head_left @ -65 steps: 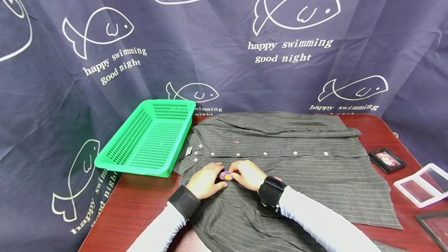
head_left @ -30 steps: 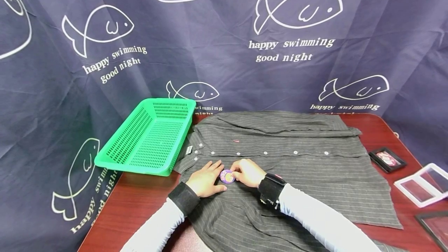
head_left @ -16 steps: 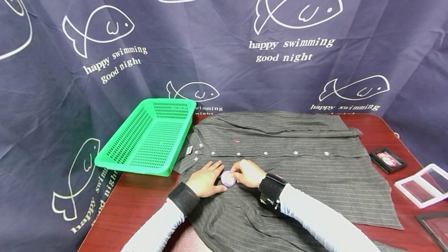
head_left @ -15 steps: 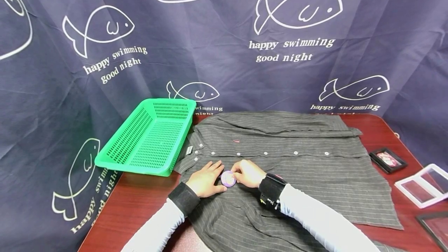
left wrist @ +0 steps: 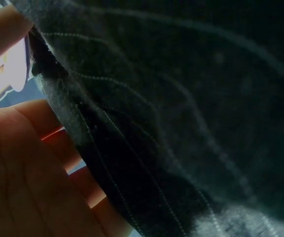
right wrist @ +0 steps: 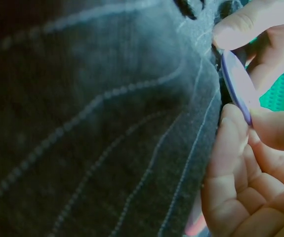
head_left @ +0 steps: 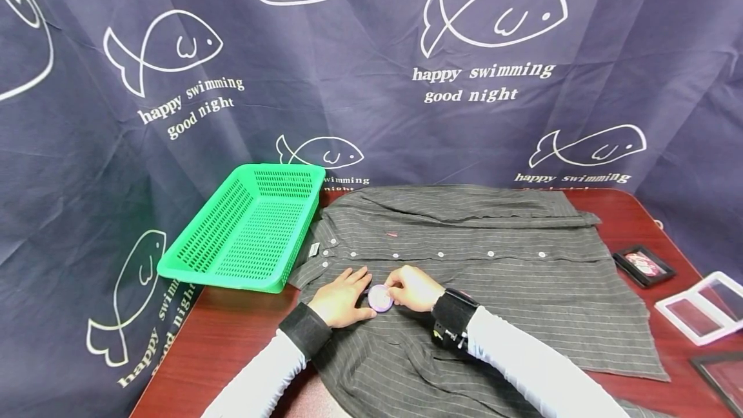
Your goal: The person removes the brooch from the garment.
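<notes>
A dark grey pinstriped button-up shirt (head_left: 493, 295) is spread over the table. My right hand (head_left: 413, 289) pinches the edge of a round purple badge (head_left: 380, 298) between thumb and fingers, low against the cloth. In the right wrist view the badge (right wrist: 238, 88) stands edge-on, tilted beside the fabric, its back mostly hidden. My left hand (head_left: 341, 300) rests on the shirt just left of the badge, fingers spread and thumb extended close to the badge's rim. Dark shirt cloth (left wrist: 146, 123) fills most of the left wrist view, next to the left palm (left wrist: 20, 173).
A green perforated basket (head_left: 296, 237) stands at the table's left, beside the shirt collar. Along the right side lie a small black frame (head_left: 624, 263) with a red-and-white item, a white two-pane frame (head_left: 667, 305) and a dark-edged frame (head_left: 705, 376). A blue curtain (head_left: 371, 95) hangs behind.
The badge has tipped from a narrow, tilted view to a rounder one, its face now pale with glare. It has shifted slightly right and toward me; the left fingers spread wider.
</notes>
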The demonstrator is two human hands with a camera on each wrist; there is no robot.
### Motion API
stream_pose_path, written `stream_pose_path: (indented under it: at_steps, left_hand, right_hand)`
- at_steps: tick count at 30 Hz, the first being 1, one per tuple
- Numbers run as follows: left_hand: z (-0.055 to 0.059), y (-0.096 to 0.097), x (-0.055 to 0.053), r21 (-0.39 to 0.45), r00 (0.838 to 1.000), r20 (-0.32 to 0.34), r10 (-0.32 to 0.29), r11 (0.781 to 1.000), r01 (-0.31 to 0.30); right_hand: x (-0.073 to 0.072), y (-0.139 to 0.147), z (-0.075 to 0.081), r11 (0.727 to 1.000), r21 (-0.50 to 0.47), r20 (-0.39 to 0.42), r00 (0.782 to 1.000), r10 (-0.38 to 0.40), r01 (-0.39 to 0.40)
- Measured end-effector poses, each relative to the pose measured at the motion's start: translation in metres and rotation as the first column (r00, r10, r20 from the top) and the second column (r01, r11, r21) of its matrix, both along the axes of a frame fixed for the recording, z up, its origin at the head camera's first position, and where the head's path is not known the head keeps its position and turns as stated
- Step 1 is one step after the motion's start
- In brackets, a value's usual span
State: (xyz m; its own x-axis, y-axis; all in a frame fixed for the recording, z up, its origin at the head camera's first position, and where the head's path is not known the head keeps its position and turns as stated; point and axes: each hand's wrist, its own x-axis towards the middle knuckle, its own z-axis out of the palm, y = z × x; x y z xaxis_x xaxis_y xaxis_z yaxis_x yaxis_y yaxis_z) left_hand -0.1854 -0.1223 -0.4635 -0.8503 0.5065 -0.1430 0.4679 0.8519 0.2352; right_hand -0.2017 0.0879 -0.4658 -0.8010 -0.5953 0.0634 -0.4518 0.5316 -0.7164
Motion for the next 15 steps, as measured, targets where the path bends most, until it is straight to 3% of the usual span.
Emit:
stream_pose_path:
  at_steps: [7,15]
  left_hand:
    - [0.0,0.0,-0.001,-0.011,1.0,-0.001,0.01,1.0,-0.01]
    - [0.0,0.001,-0.001,-0.025,1.0,0.003,0.011,1.0,-0.011]
  right_hand:
    - [0.0,0.004,0.0,1.0,-0.025,0.03,0.999,0.017,-0.016]
    - [-0.001,0.016,-0.003,0.993,-0.117,0.101,0.995,0.011,0.001]
